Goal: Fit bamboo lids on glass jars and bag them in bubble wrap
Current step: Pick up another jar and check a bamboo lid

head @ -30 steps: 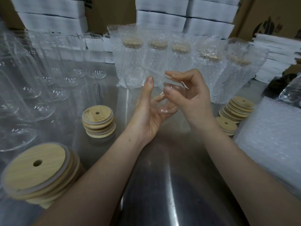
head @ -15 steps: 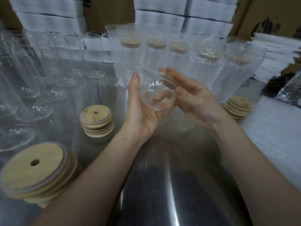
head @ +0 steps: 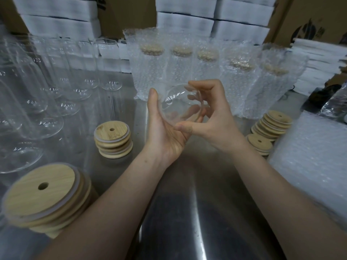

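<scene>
Glass jar (head: 181, 105) held in both hands above the steel table (head: 187, 212), no lid on it yet.

I am cradling the jar in my left hand (head: 165, 132), thumb upright against its side and fingers curving beneath it, while my right hand (head: 216, 117) is pinching its rim between curled fingers and thumb. Its long axis is pointing away from me, one round end facing me; through clear glass that end is probably the mouth. Lid stacks (head: 112, 139) are sitting lower on either side, so I judge that either hand could reach one.
</scene>
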Tool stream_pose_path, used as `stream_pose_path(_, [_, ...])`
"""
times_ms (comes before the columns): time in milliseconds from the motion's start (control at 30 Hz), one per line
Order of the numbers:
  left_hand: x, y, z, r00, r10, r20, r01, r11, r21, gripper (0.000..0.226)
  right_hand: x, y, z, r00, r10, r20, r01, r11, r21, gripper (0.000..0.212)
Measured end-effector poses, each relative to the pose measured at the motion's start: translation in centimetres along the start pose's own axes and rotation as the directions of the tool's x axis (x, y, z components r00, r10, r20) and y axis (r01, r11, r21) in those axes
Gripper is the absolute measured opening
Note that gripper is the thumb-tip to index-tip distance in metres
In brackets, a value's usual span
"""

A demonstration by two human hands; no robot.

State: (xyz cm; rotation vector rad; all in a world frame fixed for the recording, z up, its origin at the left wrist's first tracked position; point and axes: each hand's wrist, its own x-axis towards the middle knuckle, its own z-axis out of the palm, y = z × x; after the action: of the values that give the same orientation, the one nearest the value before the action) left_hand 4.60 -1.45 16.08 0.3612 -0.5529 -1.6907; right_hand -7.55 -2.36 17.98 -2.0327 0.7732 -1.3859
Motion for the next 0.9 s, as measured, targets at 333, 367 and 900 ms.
stream_pose_path(333, [-0.06, -0.72, 0.31, 0.997, -0.015, 0.075, 0.008, 0.995, 0.102, 0.085, 0.06, 0.18, 0.49, 0.981, -0.004, -0.192, -0.004, 0.999, -0.045, 0.065])
stream_pose_path(367, [-0.03, -0.74, 0.29, 0.997, -0.012, 0.079, 0.004, 0.994, 0.109, 0.084, 0.07, 0.14, 0.51, 0.98, -0.002, -0.199, -0.006, 0.999, -0.042, 0.062])
stream_pose_path(900, [0.01, -0.46, 0.09, 0.998, -0.038, 0.059, 0.012, 0.919, 0.394, 0.083, 0.6, 0.1, -0.08, 0.965, -0.002, -0.262, -0.005, 1.0, -0.025, 0.014])
